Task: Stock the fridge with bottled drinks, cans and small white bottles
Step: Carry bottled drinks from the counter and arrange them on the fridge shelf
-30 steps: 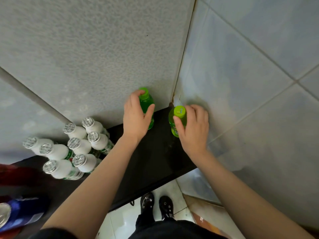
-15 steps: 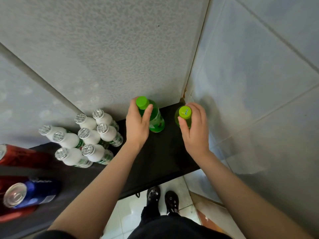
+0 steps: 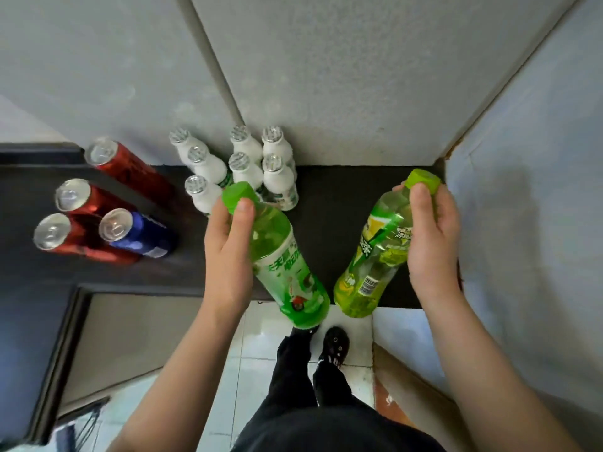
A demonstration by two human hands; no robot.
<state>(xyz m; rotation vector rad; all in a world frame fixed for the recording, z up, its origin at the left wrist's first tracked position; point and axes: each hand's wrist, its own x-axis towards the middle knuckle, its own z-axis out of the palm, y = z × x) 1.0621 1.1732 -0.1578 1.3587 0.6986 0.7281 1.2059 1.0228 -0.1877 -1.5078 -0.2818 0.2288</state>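
Black shelf [image 3: 342,203], grey wall behind, tiled corner right; head view.

Items: two drink bottles held off the shelf, bases tilted together over its front edge. My left hand [image 3: 228,256] grips the green bottle [image 3: 280,256] at its neck; my right hand [image 3: 430,243] grips the yellow-green bottle [image 3: 375,262] under its cap.

Handling: I should keep the bases apart and level them before shelving.

Appearance: clear plastic, pale liquid, lime caps, printed labels.
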